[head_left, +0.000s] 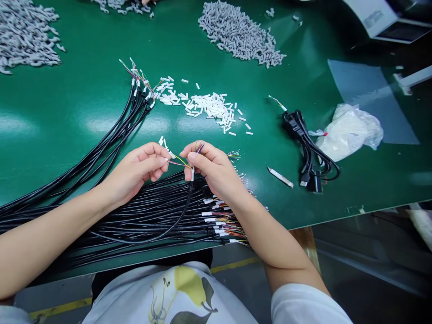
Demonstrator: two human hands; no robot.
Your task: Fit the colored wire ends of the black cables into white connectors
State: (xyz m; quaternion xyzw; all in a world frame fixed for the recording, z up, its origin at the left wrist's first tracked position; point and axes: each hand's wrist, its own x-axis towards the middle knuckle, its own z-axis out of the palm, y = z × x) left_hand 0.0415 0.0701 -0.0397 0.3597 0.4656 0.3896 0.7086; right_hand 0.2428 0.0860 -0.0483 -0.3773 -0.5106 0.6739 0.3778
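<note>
My left hand pinches the ends of thin wires, a yellow and a pinkish one, with a small white piece at the fingertips. The wires run to my right hand, whose fingers are closed on the other coloured wires where they leave a black cable. A white sleeve sits around the cable's end, just below my right fingers. Beneath both hands lies a wide row of black cables, with white sleeves and coloured wire ends at the right. Short white tubes are scattered beyond my hands.
More black cables curve across the green table. Grey pieces lie in piles at the back. On the right are a marker-like stick, a coiled black cable, a plastic bag and a translucent sheet.
</note>
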